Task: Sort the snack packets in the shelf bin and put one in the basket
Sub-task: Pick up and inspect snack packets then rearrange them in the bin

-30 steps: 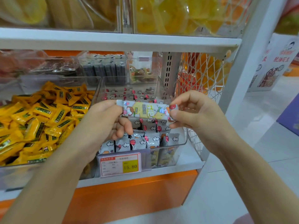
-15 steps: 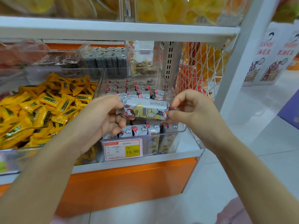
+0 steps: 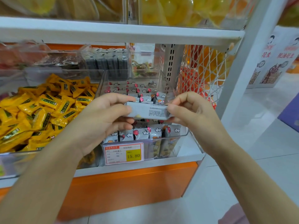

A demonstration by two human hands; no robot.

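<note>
A small snack packet [image 3: 148,111] is held level above the clear shelf bin [image 3: 171,138], its grey printed back turned toward me. My left hand [image 3: 106,120] pinches its left end and my right hand [image 3: 187,109] pinches its right end. Below and behind them the bin holds several matching grey packets [image 3: 140,133] with cloud and red prints, standing upright in rows. No basket shows in the frame.
A bin of yellow packets [image 3: 40,110] sits to the left. A price tag reading 15.80 [image 3: 123,153] hangs on the bin front. The white upper shelf [image 3: 113,29] runs overhead, a wire mesh panel [image 3: 205,70] closes the right side, and an orange base panel [image 3: 129,183] lies below.
Both hands have turned the packet over: its colourful cartoon front faced me before, now the grey printed back does. The packet stays above the bin.
</note>
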